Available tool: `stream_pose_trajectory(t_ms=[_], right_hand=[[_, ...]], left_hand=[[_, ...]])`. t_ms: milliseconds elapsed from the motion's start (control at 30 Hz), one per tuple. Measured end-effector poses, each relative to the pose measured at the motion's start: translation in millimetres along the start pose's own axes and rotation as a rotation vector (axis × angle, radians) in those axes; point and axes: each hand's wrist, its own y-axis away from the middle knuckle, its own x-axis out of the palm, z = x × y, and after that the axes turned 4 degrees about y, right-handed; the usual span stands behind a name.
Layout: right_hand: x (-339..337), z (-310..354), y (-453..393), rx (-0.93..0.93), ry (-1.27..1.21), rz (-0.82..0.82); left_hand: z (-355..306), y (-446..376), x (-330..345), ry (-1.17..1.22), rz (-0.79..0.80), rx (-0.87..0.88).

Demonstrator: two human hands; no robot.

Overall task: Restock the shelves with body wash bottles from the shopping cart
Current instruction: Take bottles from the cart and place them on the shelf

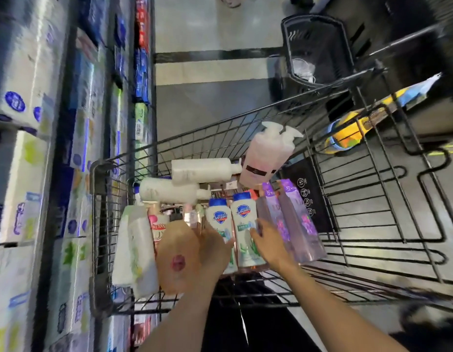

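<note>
Bright overhead light; floor (215, 80) glares — edges warped, shelves (42, 148) motion-blurred.

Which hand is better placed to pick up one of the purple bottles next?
Probably the right hand: it lies against the purple bottles with nothing in its grip. The left hand already holds an amber bottle.

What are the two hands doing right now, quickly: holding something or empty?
Left hand: grips the amber bottle over the cart.
Right hand: open, fingers reaching onto the white bottle with a blue cap, not gripping it.
</note>
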Motion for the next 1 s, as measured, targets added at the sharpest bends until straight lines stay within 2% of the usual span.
stream_pose_trajectory(t_ms=[100, 133, 267, 433, 533, 700, 767, 867, 1000], right_hand=[[5.8, 2.8, -4.2, 0.048, 0.057, 0.002], [7.5, 4.0, -5.2, 0.057, 0.061, -0.013], [10.6, 5.8, -6.2, 0.069, 0.061, -0.046], [11.9, 3.9, -7.0, 0.095, 0.104, -0.039], [16.2, 7.2, -12.1, 0.11, 0.189, -0.062], [25.6, 17.0, -23.4, 0.193, 0.289, -0.053], [33.2, 20.8, -26.3, 0.215, 0.402, -0.047], [45.0, 27.0, -28.3, 0.244, 0.586, -0.054], [52.9, 30.7, -31.1, 0.247, 0.62, -0.062]], left_hand=[[2.9, -11.0, 6.6, -0.19, 0.016, -0.036], [3.3, -14.4, 7.7, -0.179, 0.019, -0.067], [4.0, -28.4, 10.2, 0.015, 0.03, -0.143], [5.8, -32.3, 8.6, 0.194, 0.011, -0.139], [7.3, -26.5, -6.3, 0.367, 0.006, -0.147], [23.7, -8.4, -39.2, 0.59, -0.043, -0.061], [33.0, -1.2, -50.7, 0.659, -0.036, -0.049], [43.7, 6.3, -61.8, 0.732, -0.037, -0.072], [58.9, 12.5, -69.3, 0.857, -0.04, -0.146]])
